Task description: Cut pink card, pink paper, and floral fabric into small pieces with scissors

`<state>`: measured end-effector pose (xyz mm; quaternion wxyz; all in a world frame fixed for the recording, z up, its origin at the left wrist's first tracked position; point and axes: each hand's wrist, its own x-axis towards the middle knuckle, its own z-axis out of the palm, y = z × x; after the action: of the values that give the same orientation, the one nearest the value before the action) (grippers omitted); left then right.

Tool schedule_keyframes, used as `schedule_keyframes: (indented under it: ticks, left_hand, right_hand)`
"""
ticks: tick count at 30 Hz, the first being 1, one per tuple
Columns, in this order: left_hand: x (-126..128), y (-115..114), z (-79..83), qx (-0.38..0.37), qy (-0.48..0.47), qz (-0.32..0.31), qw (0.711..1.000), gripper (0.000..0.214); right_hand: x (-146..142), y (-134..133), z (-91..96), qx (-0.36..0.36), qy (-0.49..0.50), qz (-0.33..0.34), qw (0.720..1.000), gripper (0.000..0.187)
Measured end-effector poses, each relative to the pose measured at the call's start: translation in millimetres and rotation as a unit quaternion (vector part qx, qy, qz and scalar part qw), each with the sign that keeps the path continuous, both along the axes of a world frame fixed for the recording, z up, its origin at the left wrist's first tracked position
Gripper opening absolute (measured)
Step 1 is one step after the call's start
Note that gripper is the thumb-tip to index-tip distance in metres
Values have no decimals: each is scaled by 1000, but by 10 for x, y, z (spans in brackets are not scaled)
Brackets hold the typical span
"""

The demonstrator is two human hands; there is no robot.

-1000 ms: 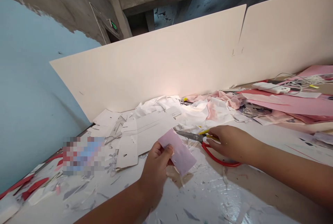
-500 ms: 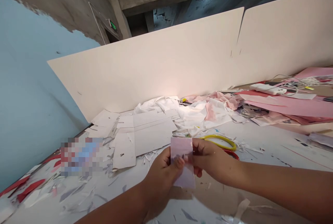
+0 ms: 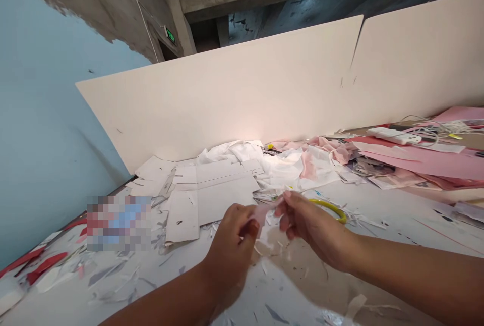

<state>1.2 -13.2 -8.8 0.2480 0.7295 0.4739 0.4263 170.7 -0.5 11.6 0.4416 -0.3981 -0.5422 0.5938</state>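
Observation:
A small piece of pale pink-lilac paper [image 3: 264, 211] is stretched between my hands above the table, turned so that little of its face shows. My left hand [image 3: 235, 240] is closed on its left end, thumb against the fingers. At the other end, the fingertips of my right hand [image 3: 308, 225] pinch the paper's edge or a thin strip along it; blur hides which. Just behind my right hand lies a yellow scissors handle [image 3: 328, 209], partly covered by that hand.
Thin paper scraps litter the table [image 3: 378, 265]. Folded grey-white card [image 3: 223, 189] lies at back left, with crumpled white tissue paper [image 3: 280, 164] beside it. Pink sheets [image 3: 416, 159] and a white power strip [image 3: 395, 136] are at right. A pale partition board [image 3: 227, 99] stands behind.
The paper faced me flat and upright before; now it is tilted nearly edge-on. My right hand has moved slightly right and up, and the hands are farther apart.

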Motion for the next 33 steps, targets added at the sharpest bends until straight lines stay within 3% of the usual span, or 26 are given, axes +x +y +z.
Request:
schedule_keyframes:
  ticks: [2,3,5,7,9,11,12,14,16,18,22,27,30,33]
  left_hand:
    - [-59,5,35,128,161,-28,978,32]
    - [-84,11,49,175,219,-46,959,35]
    - [-120,29,67,234,265,-57,934,37]
    - [-134,56,78,243,223,-37,943,33]
    - [-125,85,88,178,106,16,978,28]
    - [-99,104,97,27,-49,30,998,30]
    - [-81,107,99,-62,-122,6,991,33]
    - [-43,100,97,-206,-236,-80,946,42]
    - [-9,82,87,-266,-288,-139,909,46]
    - [17,65,76,-277,-301,-130,903,36]
    - [55,55,71,-254,-324,-37,911,27]
    - [77,43,56,-191,-298,20,935,18]
    - [55,21,40,-137,-219,43,965,16]
    - [6,9,48,9,-87,56,995,12]
  right_hand:
    - [-18,-100,55,-96,74,104,987,34]
    - [-25,-133,77,-120,86,113,983,30]
    - [-21,-142,98,-133,82,89,984,30]
    - [23,-77,92,-117,63,55,990,36]
    - [99,22,73,-73,45,80,993,39]
    - [180,101,56,-20,32,131,991,42]
    - [213,122,52,0,23,152,988,44]
    - [250,122,55,26,-27,165,986,45]
    - [249,86,66,46,-104,150,982,42]
    - [220,51,70,60,-158,125,978,37]
    - [159,87,6,77,-126,68,987,35]
    - [140,203,-134,55,-133,33,989,14]
    - [98,181,-185,45,-129,11,990,13]
    - [9,103,-204,37,-81,1,996,16]
